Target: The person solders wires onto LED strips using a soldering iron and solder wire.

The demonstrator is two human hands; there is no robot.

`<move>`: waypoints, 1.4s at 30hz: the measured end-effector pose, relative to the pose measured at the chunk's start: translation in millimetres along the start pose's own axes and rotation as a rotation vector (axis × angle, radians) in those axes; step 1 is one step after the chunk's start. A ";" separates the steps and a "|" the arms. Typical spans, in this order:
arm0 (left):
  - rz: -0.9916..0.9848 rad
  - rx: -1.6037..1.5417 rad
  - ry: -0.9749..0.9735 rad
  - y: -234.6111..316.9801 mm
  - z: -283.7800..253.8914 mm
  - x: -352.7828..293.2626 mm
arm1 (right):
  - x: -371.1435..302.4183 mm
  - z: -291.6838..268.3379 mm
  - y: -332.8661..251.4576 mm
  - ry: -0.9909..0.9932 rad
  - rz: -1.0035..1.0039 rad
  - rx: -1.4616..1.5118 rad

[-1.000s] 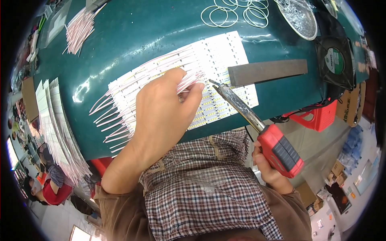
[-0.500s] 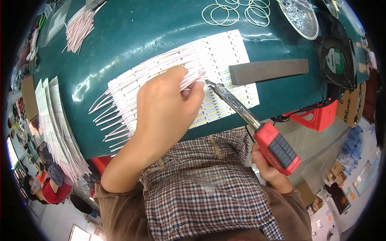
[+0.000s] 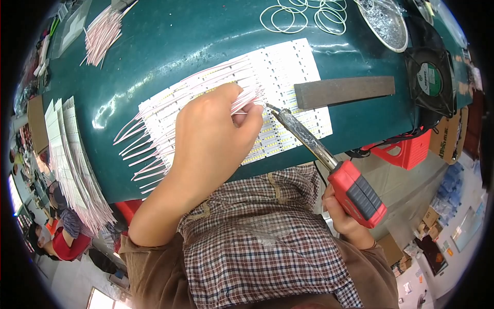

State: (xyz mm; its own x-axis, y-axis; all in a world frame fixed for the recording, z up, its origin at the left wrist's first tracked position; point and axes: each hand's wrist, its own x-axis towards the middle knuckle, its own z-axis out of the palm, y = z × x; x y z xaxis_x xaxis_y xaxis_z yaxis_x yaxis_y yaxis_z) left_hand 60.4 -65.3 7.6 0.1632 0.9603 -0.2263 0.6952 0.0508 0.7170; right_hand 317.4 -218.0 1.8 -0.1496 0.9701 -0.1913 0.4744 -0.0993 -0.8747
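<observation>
My left hand (image 3: 213, 129) is closed round a bundle of thin pink-and-white wires (image 3: 249, 98), whose ends stick out past the fingertips. Beneath it lies a white LED strip panel (image 3: 285, 64) with rows of small yellow chips. More wires run across the panel and hang over its left side. My right hand (image 3: 342, 216) grips a soldering iron (image 3: 356, 193) by its red and black handle. The iron's dark tip points up and left, a little to the right of the wire ends.
A dark grey bar (image 3: 345, 91) lies across the panel's right side. Beyond it stand a black fan (image 3: 431, 81) and a metal tray (image 3: 383, 26). Loops of pale wire (image 3: 303, 14), a wire bundle (image 3: 103, 35) and stacked wired panels (image 3: 77, 159) lie on the green table (image 3: 170, 44).
The soldering iron has shifted slightly right and down, its tip drawing away from the wire ends. My left hand has barely moved.
</observation>
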 end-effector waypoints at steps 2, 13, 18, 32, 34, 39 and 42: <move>0.003 -0.001 -0.004 -0.2 0.0 -0.9 | -0.5 1.3 -1.0 -0.003 -0.006 -0.010; 0.029 -0.010 0.048 -3.8 4.8 -2.7 | -4.3 -2.6 1.8 -0.007 0.005 -0.019; 0.026 0.018 0.042 1.6 0.4 -3.1 | -2.0 -0.5 -4.8 0.038 0.083 0.087; 0.033 -0.158 0.126 22.0 -43.8 -6.9 | -8.1 -2.9 -4.0 0.067 0.133 0.106; -0.048 -0.273 0.070 25.4 -33.8 -9.5 | -8.2 -3.4 -3.9 0.061 0.135 0.132; -0.109 -0.361 -0.096 -0.3 -9.5 -10.5 | -9.8 -2.8 -3.4 0.067 0.097 0.107; -0.092 -0.352 -0.114 -3.4 -4.4 -9.5 | -11.9 -1.5 -3.3 0.079 0.118 0.121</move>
State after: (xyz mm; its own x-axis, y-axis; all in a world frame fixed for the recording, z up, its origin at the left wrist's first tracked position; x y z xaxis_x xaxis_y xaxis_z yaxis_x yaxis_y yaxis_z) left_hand 53.4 -73.4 10.2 0.2022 0.9116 -0.3580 0.4304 0.2456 0.8686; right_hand 318.9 -228.8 7.7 -0.0279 0.9640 -0.2644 0.3762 -0.2349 -0.8963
